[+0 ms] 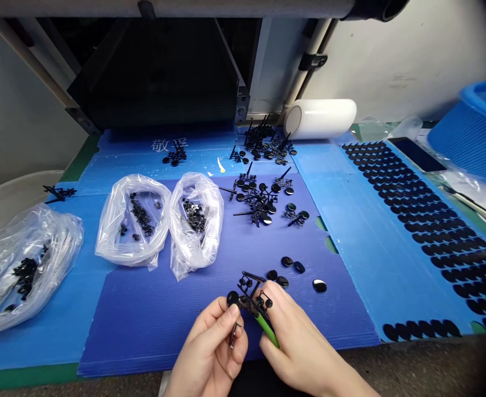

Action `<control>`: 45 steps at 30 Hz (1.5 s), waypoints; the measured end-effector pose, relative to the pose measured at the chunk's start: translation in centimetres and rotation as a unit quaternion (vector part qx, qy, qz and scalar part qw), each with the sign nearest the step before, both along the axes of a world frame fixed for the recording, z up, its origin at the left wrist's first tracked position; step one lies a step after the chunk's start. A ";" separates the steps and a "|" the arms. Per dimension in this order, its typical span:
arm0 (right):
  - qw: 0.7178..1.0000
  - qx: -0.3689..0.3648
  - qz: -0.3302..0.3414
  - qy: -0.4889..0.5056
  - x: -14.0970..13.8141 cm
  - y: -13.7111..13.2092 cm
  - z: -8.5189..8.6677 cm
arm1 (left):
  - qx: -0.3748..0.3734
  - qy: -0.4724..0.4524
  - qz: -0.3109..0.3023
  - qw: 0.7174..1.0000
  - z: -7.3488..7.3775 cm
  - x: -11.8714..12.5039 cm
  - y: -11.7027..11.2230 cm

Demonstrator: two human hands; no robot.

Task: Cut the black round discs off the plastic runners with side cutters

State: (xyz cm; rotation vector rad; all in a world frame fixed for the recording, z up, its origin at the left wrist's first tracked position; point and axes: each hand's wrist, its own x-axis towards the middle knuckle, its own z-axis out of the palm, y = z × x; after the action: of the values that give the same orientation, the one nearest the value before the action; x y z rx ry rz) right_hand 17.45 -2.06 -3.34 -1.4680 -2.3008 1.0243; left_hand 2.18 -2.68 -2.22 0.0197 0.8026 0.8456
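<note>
The person is working at the trimming step: the left hand (212, 344) is pinching a black plastic sprue (251, 298) of small round parts between thumb and fingertips, while the right hand (296, 336) is closed around green-handled cutters (267, 326) whose tip is meeting the sprue just above both hands. Loose black discs (292, 264) are lying on the blue corrugated sheet (151, 309) at about one o'clock from the hands, with more uncut sprues (263, 201) piled further off at twelve o'clock and two open plastic bags (160, 220) at eleven. Judging from this, the next cut is calling for a steady pinch and the blades set squarely at a disc's gate.
</note>
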 end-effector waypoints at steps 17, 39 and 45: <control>0.993 -0.004 0.106 -0.060 -0.9 1.2 -0.7 | -0.105 -0.049 0.090 0.989 -0.5 -1.9 -1.0; 0.942 -0.213 -0.188 0.178 8.1 -0.6 0.2 | 0.213 0.406 -0.210 0.864 -3.1 3.9 0.7; 0.907 -0.174 -0.318 0.213 11.9 -2.6 -0.5 | 0.381 0.439 -0.242 0.777 -3.4 10.7 2.4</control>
State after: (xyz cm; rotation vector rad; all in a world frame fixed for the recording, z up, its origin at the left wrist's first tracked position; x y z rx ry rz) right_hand 29.33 -4.61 -3.86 -1.7263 -1.2456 1.3944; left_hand 12.88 -0.28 -5.61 1.3880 1.1859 0.5816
